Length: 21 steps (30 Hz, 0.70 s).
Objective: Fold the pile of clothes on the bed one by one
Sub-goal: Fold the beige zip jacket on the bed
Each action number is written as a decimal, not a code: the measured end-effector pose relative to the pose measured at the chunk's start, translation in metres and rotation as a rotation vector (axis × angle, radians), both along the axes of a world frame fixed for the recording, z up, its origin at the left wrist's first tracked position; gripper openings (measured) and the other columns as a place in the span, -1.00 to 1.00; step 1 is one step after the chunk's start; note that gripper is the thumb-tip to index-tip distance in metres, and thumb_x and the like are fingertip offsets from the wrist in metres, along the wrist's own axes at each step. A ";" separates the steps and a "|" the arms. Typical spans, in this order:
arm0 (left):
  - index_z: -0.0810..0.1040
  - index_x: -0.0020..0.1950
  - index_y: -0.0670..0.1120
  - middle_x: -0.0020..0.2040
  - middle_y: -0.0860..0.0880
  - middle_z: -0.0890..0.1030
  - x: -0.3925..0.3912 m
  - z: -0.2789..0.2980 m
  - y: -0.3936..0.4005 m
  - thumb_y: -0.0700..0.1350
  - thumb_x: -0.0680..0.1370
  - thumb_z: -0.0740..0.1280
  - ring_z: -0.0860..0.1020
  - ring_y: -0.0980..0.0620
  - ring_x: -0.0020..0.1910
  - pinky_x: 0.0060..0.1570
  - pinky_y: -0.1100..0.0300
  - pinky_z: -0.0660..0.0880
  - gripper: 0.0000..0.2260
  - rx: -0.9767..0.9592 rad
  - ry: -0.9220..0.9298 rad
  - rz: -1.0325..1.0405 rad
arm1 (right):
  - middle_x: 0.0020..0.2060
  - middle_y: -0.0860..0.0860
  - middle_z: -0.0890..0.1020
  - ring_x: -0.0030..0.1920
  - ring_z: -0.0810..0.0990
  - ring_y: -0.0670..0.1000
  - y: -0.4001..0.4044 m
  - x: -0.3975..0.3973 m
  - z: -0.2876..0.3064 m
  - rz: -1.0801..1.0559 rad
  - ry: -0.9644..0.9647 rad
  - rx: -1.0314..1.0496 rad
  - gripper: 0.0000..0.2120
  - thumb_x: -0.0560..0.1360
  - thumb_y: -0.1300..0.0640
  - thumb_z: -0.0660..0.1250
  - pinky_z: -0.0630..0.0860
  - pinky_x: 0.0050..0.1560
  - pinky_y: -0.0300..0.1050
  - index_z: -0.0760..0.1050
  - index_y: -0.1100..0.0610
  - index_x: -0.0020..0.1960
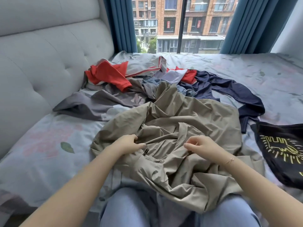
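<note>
Khaki jacket point(177, 138) lies crumpled on the bed point(49, 145) in front of the person's knees, its near edge spilling onto the lap, with the rest of the clothes pile point(147, 79) heaped behind it toward the window. Left hand point(129, 143) pinches a fold of the fabric just above the dark zipper pull point(145, 151); right hand point(201, 146) has its fingers curled into a bunch of cloth a little apart from it. Trouble could come from the slippery, wrinkled material: if either grip catches only one layer, the jacket may twist when lifted and never spread flat (the zipper could snag too). Both forearms reach forward and slightly inward, wrists low, hands nearly level. A black printed garment point(282, 149) lies off to the right.
</note>
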<state>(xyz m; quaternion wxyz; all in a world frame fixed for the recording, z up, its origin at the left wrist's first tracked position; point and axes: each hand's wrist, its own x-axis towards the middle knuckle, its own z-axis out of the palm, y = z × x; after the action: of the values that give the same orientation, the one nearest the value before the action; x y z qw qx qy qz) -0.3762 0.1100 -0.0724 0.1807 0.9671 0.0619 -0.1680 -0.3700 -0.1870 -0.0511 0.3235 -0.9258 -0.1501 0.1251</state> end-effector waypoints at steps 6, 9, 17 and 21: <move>0.58 -0.05 -0.03 -0.14 0.02 0.60 -0.011 -0.039 -0.006 0.10 0.42 0.49 0.56 -0.01 -0.02 -0.08 0.15 0.43 -0.74 -0.176 0.003 0.052 | 0.25 0.03 0.49 0.29 0.46 0.03 0.021 -0.005 -0.040 0.177 0.160 -0.274 -0.27 0.42 -0.26 0.35 0.37 0.25 -0.13 0.15 -0.14 0.50; 0.54 -0.37 0.05 -0.39 0.12 0.47 -0.034 -0.023 0.003 0.01 0.41 0.51 0.43 0.10 -0.31 -0.31 0.26 0.33 -0.78 -0.413 0.010 -0.002 | 0.16 0.03 0.57 0.19 0.53 0.03 0.031 -0.012 -0.054 0.322 0.115 -0.246 -0.57 0.44 0.04 0.39 0.42 0.19 -0.14 0.44 -0.06 0.29; 0.61 0.22 0.06 0.17 -0.07 0.64 -0.111 0.026 0.038 -0.19 0.46 0.49 0.58 0.10 0.12 0.18 0.15 0.48 -0.64 -0.791 0.110 -0.068 | -0.30 0.01 0.59 -0.26 0.48 0.12 0.031 -0.050 -0.011 0.181 0.166 0.542 -0.65 0.30 0.50 0.21 0.42 -0.26 -0.07 0.59 0.09 -0.24; 0.65 0.15 -0.03 0.09 -0.03 0.68 -0.128 0.030 0.055 -0.28 0.47 0.46 0.62 0.10 0.07 0.06 0.26 0.53 -0.71 -0.821 0.132 -0.028 | -0.35 0.08 0.50 -0.42 0.46 -0.07 0.046 -0.053 0.010 0.073 0.344 0.805 -0.67 0.41 0.55 0.19 0.38 -0.44 -0.30 0.53 0.16 -0.23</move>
<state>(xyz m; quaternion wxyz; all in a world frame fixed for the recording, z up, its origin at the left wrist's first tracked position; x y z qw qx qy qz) -0.5041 0.1647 -0.0426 0.5448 0.8025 -0.0120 -0.2430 -0.4234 -0.1414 -0.0412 0.6741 -0.6858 -0.1632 0.2206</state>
